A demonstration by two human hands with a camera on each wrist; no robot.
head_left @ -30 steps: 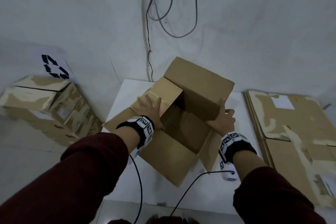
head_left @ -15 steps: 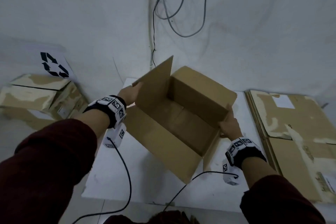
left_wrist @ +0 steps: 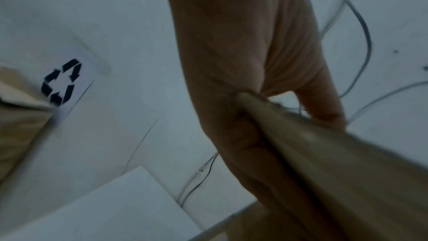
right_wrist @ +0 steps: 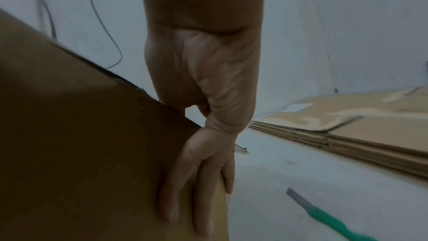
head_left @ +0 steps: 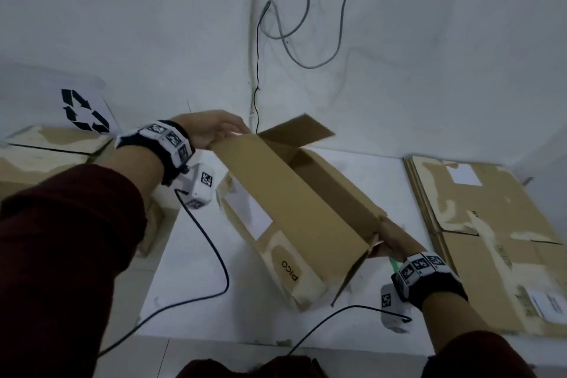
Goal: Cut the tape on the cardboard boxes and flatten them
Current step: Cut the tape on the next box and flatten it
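A brown cardboard box (head_left: 294, 215) with its flaps open is held over the white table (head_left: 196, 270), skewed into a narrow diamond shape. My left hand (head_left: 214, 129) grips its far left corner. In the left wrist view the thumb and fingers of that left hand (left_wrist: 243, 80) pinch the cardboard edge (left_wrist: 324, 162). My right hand (head_left: 395, 242) holds the near right corner. Seen from the right wrist, the right hand's fingers (right_wrist: 203, 180) lie along the outer face of the box (right_wrist: 81, 135), with the thumb hidden behind the edge. A green-handled knife (right_wrist: 324, 215) lies on the table just right of the box.
A stack of flattened boxes (head_left: 491, 224) lies at the table's right. Taped boxes (head_left: 46, 156) stand at the left below a recycling sign (head_left: 84, 110). Cables (head_left: 276, 24) hang on the white wall behind. My wrist cords trail over the table's front edge.
The box has been pulled from square into a narrow skewed shape. My left hand moved from the inner flap to the far left corner; my right hand slid nearer along the right side.
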